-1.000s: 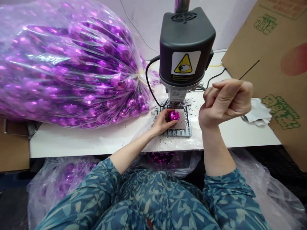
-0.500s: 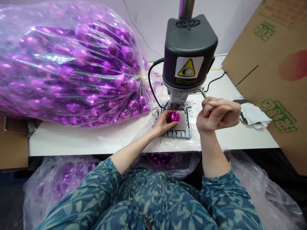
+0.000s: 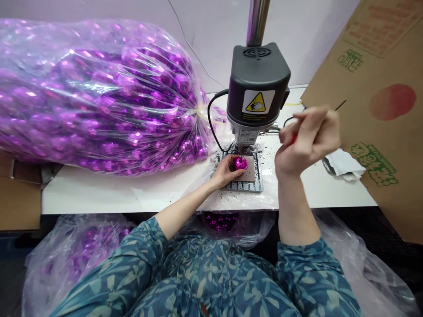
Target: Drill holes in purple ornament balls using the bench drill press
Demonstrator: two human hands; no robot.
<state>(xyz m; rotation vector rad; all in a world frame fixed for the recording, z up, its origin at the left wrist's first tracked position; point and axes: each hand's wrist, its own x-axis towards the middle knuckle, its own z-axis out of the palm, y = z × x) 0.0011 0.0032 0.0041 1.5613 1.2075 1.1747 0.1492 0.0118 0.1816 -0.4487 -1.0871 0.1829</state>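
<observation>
Purple ball: ours lies towards the far left corner of the board, just under the chuck.
Plastic bag: full of shiny purple pieces, it covers the far left of the white table.
Drill press: it stands over the slotted base, near the table's front edge, with dark chips scattered about.
Right hand: we have just raised it, blurred, its fingers curled closed around the end of the lever (a bit of red peeks through). We judge that this eases the drill upwards; whether its tip clears the purple ball, we cannot tell.
Left hand: our thumb and finger are parted only by the purple ball's width, pinching its left side.
Finish: small flat facets, mirror-bright magenta, rounded shape; its underside is hidden from us.
</observation>
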